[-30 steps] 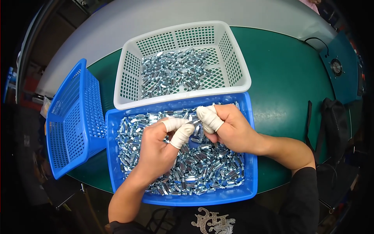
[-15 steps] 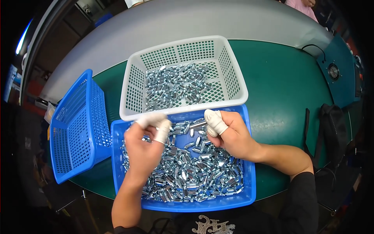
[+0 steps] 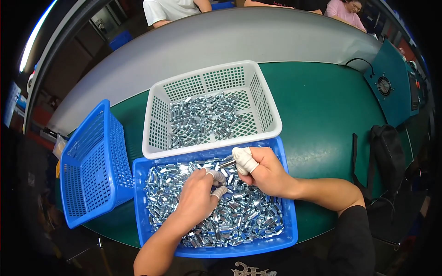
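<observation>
My right hand (image 3: 264, 170) wears white finger cots and is closed around a slim silver metal rod (image 3: 227, 163), which points left over the blue tray. My left hand (image 3: 200, 193), also with cots on thumb and fingers, is curled down among the metal parts just left of it. Its fingertips draw in toward the thumb; what lies between them is hard to make out. Below both hands, the blue tray (image 3: 291, 221) is heaped with small shiny hexagonal metal fittings (image 3: 225, 225). Behind it, a white perforated basket (image 3: 271, 108) holds more such fittings (image 3: 202, 117).
An empty-looking blue perforated basket (image 3: 87, 170) stands tilted at the left. The green table (image 3: 322, 110) extends right to a teal machine with a fan (image 3: 389, 87) and a black bag (image 3: 386, 152). Beyond a grey partition (image 3: 221, 37) sit other people (image 3: 343, 14).
My left hand has come from near the white basket's front edge down and right into the heap of fittings. The right hand keeps its hold on the rod. The view has tilted up slightly.
</observation>
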{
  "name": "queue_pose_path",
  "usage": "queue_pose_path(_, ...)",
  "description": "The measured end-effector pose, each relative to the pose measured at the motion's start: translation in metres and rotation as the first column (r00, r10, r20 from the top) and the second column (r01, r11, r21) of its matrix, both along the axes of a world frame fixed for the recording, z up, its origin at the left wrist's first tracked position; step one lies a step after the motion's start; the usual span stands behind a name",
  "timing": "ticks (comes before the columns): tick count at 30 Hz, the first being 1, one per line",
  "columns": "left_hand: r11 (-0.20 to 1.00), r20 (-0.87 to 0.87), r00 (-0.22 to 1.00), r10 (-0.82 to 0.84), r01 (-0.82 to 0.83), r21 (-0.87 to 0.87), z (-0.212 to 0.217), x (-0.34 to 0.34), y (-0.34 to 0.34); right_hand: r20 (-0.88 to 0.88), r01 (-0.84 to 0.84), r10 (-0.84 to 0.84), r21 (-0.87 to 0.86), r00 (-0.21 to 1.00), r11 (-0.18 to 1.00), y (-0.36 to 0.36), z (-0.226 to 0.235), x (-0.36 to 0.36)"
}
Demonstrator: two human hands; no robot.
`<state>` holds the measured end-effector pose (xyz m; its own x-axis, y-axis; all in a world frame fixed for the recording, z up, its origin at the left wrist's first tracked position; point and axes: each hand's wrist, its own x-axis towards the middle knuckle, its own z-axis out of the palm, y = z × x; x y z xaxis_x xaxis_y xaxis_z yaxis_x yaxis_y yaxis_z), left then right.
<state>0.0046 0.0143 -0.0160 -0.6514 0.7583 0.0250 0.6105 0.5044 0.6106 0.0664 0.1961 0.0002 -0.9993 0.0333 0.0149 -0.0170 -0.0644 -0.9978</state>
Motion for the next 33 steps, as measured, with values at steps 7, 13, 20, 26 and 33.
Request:
queue_pose_path(7,0.958,0.088,0.99,0.114,-0.132,0.253,0.015,-0.003,0.006,0.017,0.007,-0.006,-0.027,1.0,1.0,0.004,-0.002,-0.001)
queue_pose_path(13,0.868,0.215,0.963,0.162,-0.242,0.432,0.016,-0.01,0.001,0.029,0.027,-0.025,-0.063,0.999,0.998,0.003,-0.004,-0.002)
queue_pose_path(20,0.895,-0.052,0.987,0.15,-0.114,0.432,0.027,-0.007,0.0,0.013,0.0,0.0,-0.019,1.0,1.0,0.001,-0.001,-0.001)
queue_pose_path(26,0.873,0.386,0.914,0.126,-0.287,0.395,0.03,0.004,0.0,0.008,-0.093,0.094,-0.104,0.996,0.99,0.002,0.003,0.0)
queue_pose_path(33,0.851,0.181,0.979,0.092,-0.171,0.496,0.027,-0.001,-0.003,-0.004,-0.091,0.091,0.027,0.996,0.996,0.0,0.0,-0.002)
